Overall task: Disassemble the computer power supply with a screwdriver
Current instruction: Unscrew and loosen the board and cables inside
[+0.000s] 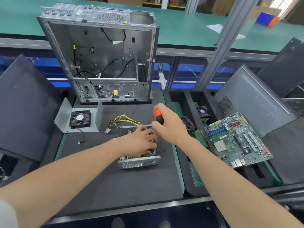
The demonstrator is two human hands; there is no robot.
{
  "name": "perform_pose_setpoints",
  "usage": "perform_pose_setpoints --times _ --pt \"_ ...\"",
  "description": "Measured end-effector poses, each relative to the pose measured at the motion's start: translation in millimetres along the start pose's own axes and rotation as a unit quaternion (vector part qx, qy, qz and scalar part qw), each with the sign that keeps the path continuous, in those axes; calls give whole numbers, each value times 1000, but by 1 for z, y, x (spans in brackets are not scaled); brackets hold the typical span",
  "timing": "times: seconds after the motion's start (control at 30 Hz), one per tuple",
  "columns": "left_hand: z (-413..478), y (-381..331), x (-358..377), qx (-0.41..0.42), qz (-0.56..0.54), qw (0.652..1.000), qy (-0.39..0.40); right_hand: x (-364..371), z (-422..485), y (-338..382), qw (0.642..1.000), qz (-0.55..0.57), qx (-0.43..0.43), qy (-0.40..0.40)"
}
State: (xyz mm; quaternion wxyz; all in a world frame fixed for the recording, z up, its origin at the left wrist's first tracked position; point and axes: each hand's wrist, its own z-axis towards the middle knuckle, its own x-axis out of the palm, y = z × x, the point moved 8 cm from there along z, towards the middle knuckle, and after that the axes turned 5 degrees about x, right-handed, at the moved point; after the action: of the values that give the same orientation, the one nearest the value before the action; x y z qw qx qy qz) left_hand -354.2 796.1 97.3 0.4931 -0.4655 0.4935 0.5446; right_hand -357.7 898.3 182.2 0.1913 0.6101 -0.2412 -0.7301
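The opened power supply (139, 162), a silver metal box with its circuit board exposed, lies on the black foam mat (115, 181) in the middle. A yellow and black cable bundle (122, 120) leaves its far end. My left hand (141, 140) reaches inside it, fingers curled down among the components; what they touch is hidden. My right hand (167, 124) grips the orange and black handle of a screwdriver (157, 118). Its thin shaft points down beside the box's right edge, the tip close to the mat.
An empty computer case (102, 60) stands upright behind the mat. The removed cover with a fan (79, 119) lies at the left. A green motherboard (236, 140), a small cooler fan (203, 112) and dark side panels (256, 99) sit in a tray at the right.
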Motion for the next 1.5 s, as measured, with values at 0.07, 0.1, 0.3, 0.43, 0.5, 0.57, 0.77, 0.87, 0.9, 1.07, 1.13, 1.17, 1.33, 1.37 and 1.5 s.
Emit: perform_pose_setpoints --times 0.07,0.1,0.3,0.43,0.5,0.57,0.77,0.87,0.9,1.07,1.13,1.17,1.33,1.37,1.5 --pt "-1 -3 -2 -2 15 1000 -16 -1 0 -3 1000 4 4 1" --pt "-1 -3 -2 -6 13 1000 -25 -1 0 -5 1000 2 7 0" --pt "-14 20 -7 -156 -217 960 -90 -17 -2 -7 994 77 17 -69" --pt "-19 24 -15 -182 -317 926 -96 -16 6 14 990 117 -22 -79" --pt "-24 27 -19 -203 -318 919 -118 -7 10 25 991 117 -43 -54" --pt "-35 33 -20 -247 -292 912 -145 7 14 35 992 108 -69 -13" --pt "-58 38 -14 -295 -405 847 -177 37 17 48 986 82 -118 79" --pt "-59 36 -5 -295 -461 825 -140 46 19 48 982 79 -137 105" --pt "-59 37 -4 -291 -465 826 -127 48 20 47 980 83 -141 112" --pt "-57 43 4 -282 -486 825 -55 56 26 43 967 126 -161 150" --pt "-58 48 10 -291 -493 819 -22 60 27 44 962 133 -175 164" --pt "-58 51 12 -297 -495 817 -10 61 28 45 960 132 -181 169" --pt "-53 59 15 -298 -495 816 -17 64 27 48 949 138 -215 184" --pt "-53 59 15 -299 -492 817 -14 64 27 48 948 140 -218 187" --pt "-51 58 16 -307 -475 825 0 65 26 45 946 146 -213 193"
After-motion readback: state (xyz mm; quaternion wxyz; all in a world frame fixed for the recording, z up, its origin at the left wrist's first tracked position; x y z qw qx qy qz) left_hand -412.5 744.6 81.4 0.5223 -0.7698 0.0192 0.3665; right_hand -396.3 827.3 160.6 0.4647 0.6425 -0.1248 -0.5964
